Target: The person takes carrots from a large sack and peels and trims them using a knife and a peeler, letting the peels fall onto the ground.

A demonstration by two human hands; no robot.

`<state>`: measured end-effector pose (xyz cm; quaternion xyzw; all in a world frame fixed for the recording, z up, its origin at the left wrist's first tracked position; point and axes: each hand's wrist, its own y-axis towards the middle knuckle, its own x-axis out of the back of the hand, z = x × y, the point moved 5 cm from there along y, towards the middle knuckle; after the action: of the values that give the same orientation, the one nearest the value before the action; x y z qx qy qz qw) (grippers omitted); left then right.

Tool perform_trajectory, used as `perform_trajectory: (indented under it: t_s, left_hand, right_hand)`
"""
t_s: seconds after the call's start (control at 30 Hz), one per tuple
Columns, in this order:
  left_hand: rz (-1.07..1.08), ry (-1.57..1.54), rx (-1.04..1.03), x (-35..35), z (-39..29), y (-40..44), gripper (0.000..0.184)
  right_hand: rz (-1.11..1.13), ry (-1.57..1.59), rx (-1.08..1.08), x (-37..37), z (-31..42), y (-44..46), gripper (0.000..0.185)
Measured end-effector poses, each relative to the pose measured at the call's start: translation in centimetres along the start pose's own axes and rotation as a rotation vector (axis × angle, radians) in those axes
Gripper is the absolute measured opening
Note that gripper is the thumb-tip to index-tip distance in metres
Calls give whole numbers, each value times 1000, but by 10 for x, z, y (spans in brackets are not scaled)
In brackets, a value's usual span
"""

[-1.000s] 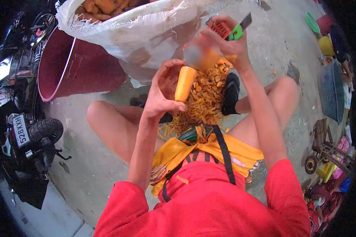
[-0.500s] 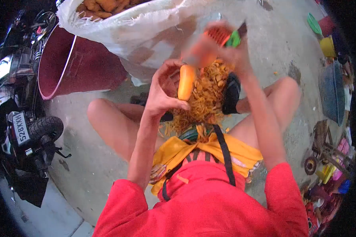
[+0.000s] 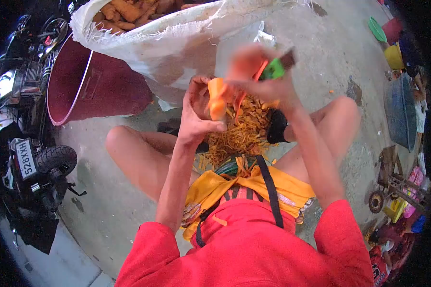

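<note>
My left hand (image 3: 196, 112) is closed around a bright orange, bare-fleshed carrot (image 3: 217, 100), holding it up with the thumb beneath. Right beside it, my right hand (image 3: 268, 88) grips a tool with a green and dark end (image 3: 275, 69), which looks like a peeler. Its working end is hidden by fingers and motion blur. Thin orange strips hang by the right fingers. Below both hands, a heap of orange peelings (image 3: 242, 131) lies on the floor between my legs.
A white woven sack (image 3: 177, 45) full of brownish-orange roots (image 3: 129, 12) stands ahead. Left of it lies a dark red bucket (image 3: 98, 81). A motorcycle wheel (image 3: 57, 158) is at far left. Basins, including a blue-grey one (image 3: 401, 112), and a small wheeled frame (image 3: 392, 184) line the right.
The carrot has turned in my left hand and shows a knobbier side. My right hand has come lower and closer to it, tool in grip.
</note>
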<state>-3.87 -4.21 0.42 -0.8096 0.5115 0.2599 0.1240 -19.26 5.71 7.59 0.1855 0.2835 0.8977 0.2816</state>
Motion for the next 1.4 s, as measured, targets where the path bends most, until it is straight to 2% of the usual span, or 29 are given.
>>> perform_trajectory:
  t_s: [0.03,0.1,0.13,0.17,0.23,0.27,0.37,0.4,0.43,0.5,0.53,0.6,0.63,0.7,0.73,0.77,0.83,0.87,0.9,1.0,1.03,1.1,1.17,1.2,1.23,1.27,1.3,1.37,1.4]
  left_hand:
    - [-2,3,-6,3,-1,2,102]
    - [177,8,-13,2,0,-5,100]
    - [218,-1,-63,0,-2,-4,101]
    - [223,-3,-63,-4,-1,-5,101]
    - [61,-61,-71,-6,-1,-3,104]
    - [2,-40,2,-5,0,-3,106]
    - [103,-25,-44,-8,-3,-4,107]
    - [178,-34,-42,-5,0,-5,109]
    - [178,-39,-25,-7,2,-11,109]
    - [26,-123,-34,-6,-1,-7,109]
    - [-48,-120,3,-10,-3,-7,109]
    - [-18,-82,-3,-9,-4,-4,109]
    - [12,-43,3,-8,-2,-4,108]
    - [74,-80,13,-2,4,-12,109]
    - [81,-136,-3,-1,5,-11,109]
    - [94,-190,-32,-1,3,-6,110]
    - [9,-141,-34,-3,1,-3,113]
    - [-12,-105,-1,-7,-2,-3,113]
    - [-32,-68,31,-8,-2,-2,113]
    - [36,-77,17,6,5,-9,109]
    - [76,-83,-12,5,5,-7,108]
    - [44,-118,-52,1,7,-5,108]
    - [-110,-67,14,6,10,-4,108]
    - [21,-23,27,6,8,-1,106]
    - [15,-21,30,12,8,-4,106]
    - [62,-26,-17,12,7,-7,104]
    - [114,-42,-65,6,6,-9,101]
    - [88,-140,-38,-2,9,-9,101]
    - [12,-105,7,-4,8,-6,103]
  right_hand:
    - [3,3,5,1,-3,3,23]
    - [-136,286,-283,11,-30,-3,22]
    - [-179,213,-313,23,-37,5,22]
    - [-182,209,-311,26,-36,2,22]
    - [-160,448,-319,20,-18,5,24]
    - [-95,145,-203,8,-3,1,34]
    - [-83,-33,-65,5,-9,-2,30]
    - [-214,367,-353,12,-25,-2,28]
    - [-220,-30,-208,29,-26,11,25]
    - [-321,228,-250,30,-25,9,22]
    - [-316,226,-242,22,-14,8,22]
    - [-94,-28,-17,-1,17,5,21]
    - [-94,-26,-15,2,7,7,21]
    - [-259,232,-321,19,-30,4,21]
    - [-212,3,-239,34,-26,12,23]
    - [-214,-2,-233,34,-24,7,23]
    - [-223,236,-244,17,-6,6,23]
    - [-141,103,-10,5,-2,4,24]
    - [-137,105,-7,6,-3,6,24]
    - [-217,127,-291,24,-26,6,25]
    - [-220,120,-295,27,-27,2,25]
    - [-230,302,-294,26,-25,5,21]
    - [-166,248,-232,10,-8,3,19]
    - [-93,98,-125,6,-6,2,22]
    - [-24,-54,-20,3,-5,-3,26]
    - [-122,172,-277,12,-35,-7,29]
    - [-125,159,-286,18,-39,-4,29]
    - [-201,141,-266,33,-43,3,29]
    - [-171,269,-264,23,-29,1,30]
